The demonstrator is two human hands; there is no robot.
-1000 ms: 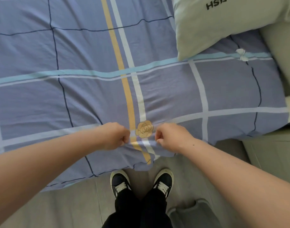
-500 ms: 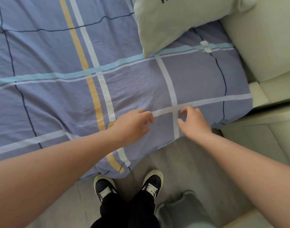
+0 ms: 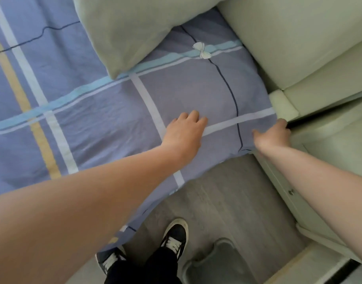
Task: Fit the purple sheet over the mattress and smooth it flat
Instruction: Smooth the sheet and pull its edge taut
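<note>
At the bottom, nearest us, we log two dark shoes (image 3: 175, 235) with white laces on the grey floor (image 3: 217, 191), and a grey bin (image 3: 215, 261) just beside the right shoe. The purple sheet (image 3: 106, 124) hangs over the near side of the bed, its lower edge ending near the left shoe.

The left grip (image 3: 184, 134) lies palm-down on the sheet top, fingers apart and loosely bent. It presses the fabric and is clamped on nothing, and it rests by the crossing of two white stripes.

The right grip (image 3: 272, 136) is at the sheet's near right corner. Its thumb is laid along the side face and its fingers are curled round the corner edge, clamped on the fabric. The fingertips are hidden in the dark gap beside a pale green cabinet (image 3: 327, 152). A thin dark line on the sheet runs between the two grips.

Further on, the sheet lies spread over the top, with the mattress hidden under it. We note faint wrinkles left of centre, a yellow stripe, white stripes and a light blue band. A white bow print (image 3: 201, 50) sits on that band. A pale green pillow (image 3: 135, 27) lies on the sheet beyond. A padded pale green headboard (image 3: 288, 37) stands far right, against the sheet's edge.
</note>
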